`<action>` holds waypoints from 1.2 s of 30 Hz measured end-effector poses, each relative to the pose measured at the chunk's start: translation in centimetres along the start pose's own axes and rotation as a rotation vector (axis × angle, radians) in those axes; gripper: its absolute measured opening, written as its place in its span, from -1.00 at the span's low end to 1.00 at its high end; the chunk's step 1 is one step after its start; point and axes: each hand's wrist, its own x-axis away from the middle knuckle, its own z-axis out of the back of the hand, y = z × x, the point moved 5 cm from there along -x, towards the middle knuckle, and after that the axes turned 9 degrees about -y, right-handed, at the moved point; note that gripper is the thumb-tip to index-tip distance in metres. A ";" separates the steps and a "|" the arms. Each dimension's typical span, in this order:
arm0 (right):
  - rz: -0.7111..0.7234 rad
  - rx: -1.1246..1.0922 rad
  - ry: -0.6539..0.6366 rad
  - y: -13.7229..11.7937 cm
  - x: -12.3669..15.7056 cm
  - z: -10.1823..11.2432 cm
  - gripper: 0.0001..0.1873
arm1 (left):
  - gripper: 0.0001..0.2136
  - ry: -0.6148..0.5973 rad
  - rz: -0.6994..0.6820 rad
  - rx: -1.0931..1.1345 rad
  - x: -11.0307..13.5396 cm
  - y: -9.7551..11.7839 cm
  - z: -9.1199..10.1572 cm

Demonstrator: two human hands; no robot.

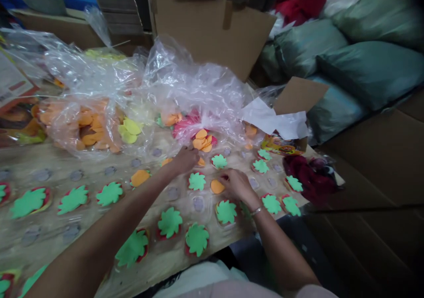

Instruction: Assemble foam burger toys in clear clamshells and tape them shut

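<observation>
My right hand [236, 184] is closed in a pinch at the edge of an orange foam piece [217, 186], which lies over one of the packs on the table. My left hand [188, 158] reaches farther forward, fingers drawn together beside another orange piece [201, 162]; blur hides what they hold, if anything. Just beyond it sits a small pile of orange pieces [202, 141] on pinkish-red ones. Several packs topped with jagged green foam shapes, such as this green shape [197, 181], surround both hands. To the left, one pack carries an orange piece [139, 177] on top.
Clear plastic bags [198, 85] line the back of the table, one holding orange pieces [91, 125]. Yellow pieces [130, 130] lie nearby. A cardboard box [212, 28] stands behind. Dark red material [308, 176] lies at the right edge, with stuffed grey-green sacks [374, 72] beyond.
</observation>
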 end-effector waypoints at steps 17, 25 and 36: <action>0.065 -0.665 0.068 -0.1 0.7 -1.6 -0.74 | -0.74 0.163 0.326 0.998 10.0 0.9 -0.5; -0.031 -1.225 0.013 3.0 0.7 -2.3 -0.64 | -0.92 0.066 0.294 0.439 5.4 2.9 -3.7; 0.057 -0.796 0.230 4.2 -6.1 -0.4 -0.75 | -0.75 0.080 0.302 -0.114 5.7 4.0 -5.1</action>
